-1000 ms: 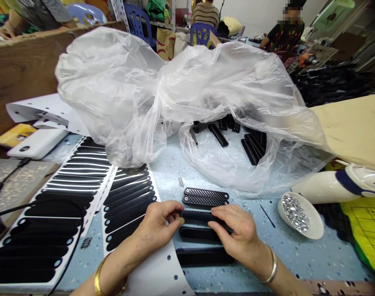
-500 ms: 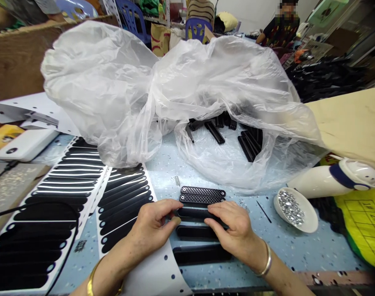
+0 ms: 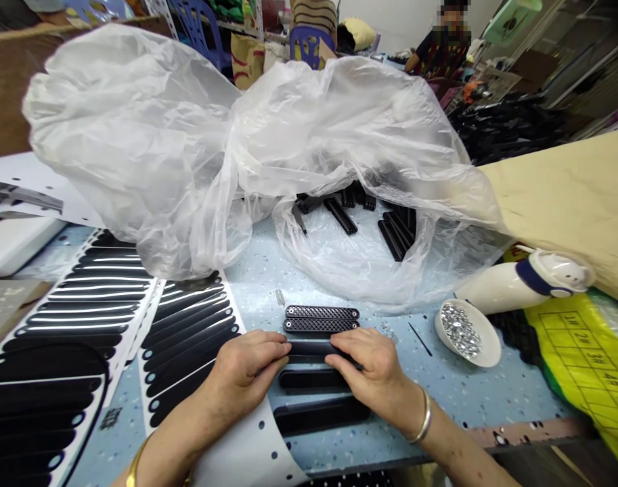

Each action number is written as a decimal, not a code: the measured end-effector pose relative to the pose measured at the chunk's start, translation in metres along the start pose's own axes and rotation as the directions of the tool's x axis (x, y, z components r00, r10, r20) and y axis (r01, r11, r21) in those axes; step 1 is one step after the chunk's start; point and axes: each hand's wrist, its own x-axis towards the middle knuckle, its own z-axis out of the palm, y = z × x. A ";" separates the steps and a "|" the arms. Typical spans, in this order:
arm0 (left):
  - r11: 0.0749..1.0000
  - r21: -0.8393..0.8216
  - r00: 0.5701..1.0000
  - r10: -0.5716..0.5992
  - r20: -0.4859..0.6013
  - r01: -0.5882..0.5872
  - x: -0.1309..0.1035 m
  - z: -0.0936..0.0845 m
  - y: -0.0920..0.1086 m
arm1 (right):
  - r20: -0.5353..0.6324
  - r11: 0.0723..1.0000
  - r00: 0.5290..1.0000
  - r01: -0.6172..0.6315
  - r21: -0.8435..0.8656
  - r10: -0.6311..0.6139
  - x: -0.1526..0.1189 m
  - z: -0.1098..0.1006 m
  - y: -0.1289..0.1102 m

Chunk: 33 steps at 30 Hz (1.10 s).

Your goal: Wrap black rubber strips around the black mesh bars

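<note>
1. Near the front edge of the speckled blue counter point(image 3: 268, 284), both hands meet over one black strip point(image 3: 309, 348) that lies flat and crosswise.
2. Left hand point(image 3: 248, 370): fingers curled and closed on the strip's left end, thumb on top.
3. Right hand point(image 3: 372, 368): fingers pressed down along the strip's right half, gripping it against the counter; a silver bangle point(image 3: 423, 423) sits on that wrist.
4. Just beyond the held strip lie two textured black strips point(image 3: 321, 318), side by side and touching each other.
5. Nearer the body, two more smooth black strips point(image 3: 319, 399) lie parallel, partly under the hands.
6. To the left, white backing sheets point(image 3: 187, 338) carry rows of long black stickers.
7. Behind, a large clear plastic bag point(image 3: 227, 149) spills open, with more black parts point(image 3: 394, 233) inside.
8. To the right, a small white bowl point(image 3: 486, 348) holds shiny studs, beside a white bottle point(image 3: 501, 287) lying on its side.
</note>
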 end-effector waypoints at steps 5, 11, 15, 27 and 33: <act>1.000 0.023 1.000 0.005 -0.007 -0.005 0.000 0.001 -0.001 | -0.001 0.998 1.000 -0.024 0.064 0.024 -0.002 0.000 0.003; 0.997 0.032 0.994 0.077 -0.074 -0.075 0.001 0.002 -0.002 | -0.036 0.994 0.999 -0.009 0.112 0.013 -0.003 0.001 0.004; 0.995 0.035 0.993 0.094 -0.076 -0.091 0.003 0.001 -0.002 | -0.010 0.994 1.000 -0.007 0.112 0.008 -0.005 0.001 0.006; 0.995 0.058 0.993 0.083 -0.086 -0.078 0.004 -0.001 0.000 | -0.022 0.996 0.998 -0.059 0.073 0.061 -0.023 -0.020 0.025; 0.999 0.032 0.998 0.025 -0.065 -0.023 0.004 -0.001 -0.001 | -0.151 0.987 0.977 -0.157 -0.025 0.151 -0.032 -0.040 0.021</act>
